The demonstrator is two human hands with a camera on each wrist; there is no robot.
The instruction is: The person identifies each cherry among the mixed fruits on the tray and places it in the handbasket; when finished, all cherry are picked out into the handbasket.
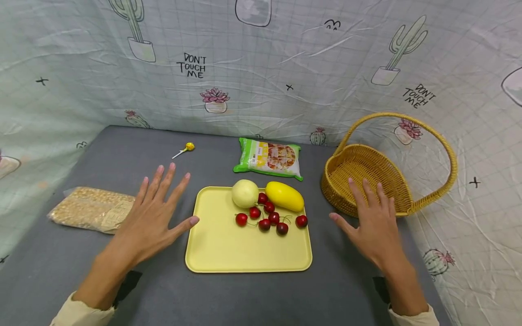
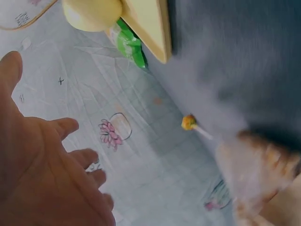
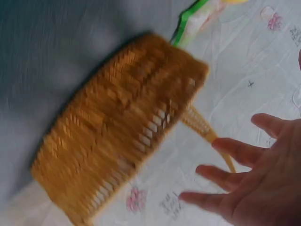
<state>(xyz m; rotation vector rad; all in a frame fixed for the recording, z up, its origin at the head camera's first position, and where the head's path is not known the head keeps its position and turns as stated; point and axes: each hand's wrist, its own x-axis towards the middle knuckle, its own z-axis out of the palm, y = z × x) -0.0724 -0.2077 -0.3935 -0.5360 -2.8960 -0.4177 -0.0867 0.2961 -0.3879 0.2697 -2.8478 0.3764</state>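
My left hand hovers with fingers spread between a bag of pale kernels and a yellow tray; it holds nothing. On the right, my right hand is spread in front of a woven basket with a tall handle, also holding nothing. The tray bears a round pale-yellow fruit, an oblong yellow fruit and several dark red cherries. In the left wrist view, the lollipop appears beyond the fingers. The basket's woven side fills much of the right wrist view.
Behind the tray lies a green and white food packet. A yellow lollipop is at the back left of the grey table. A printed cloth hangs along the back and right side.
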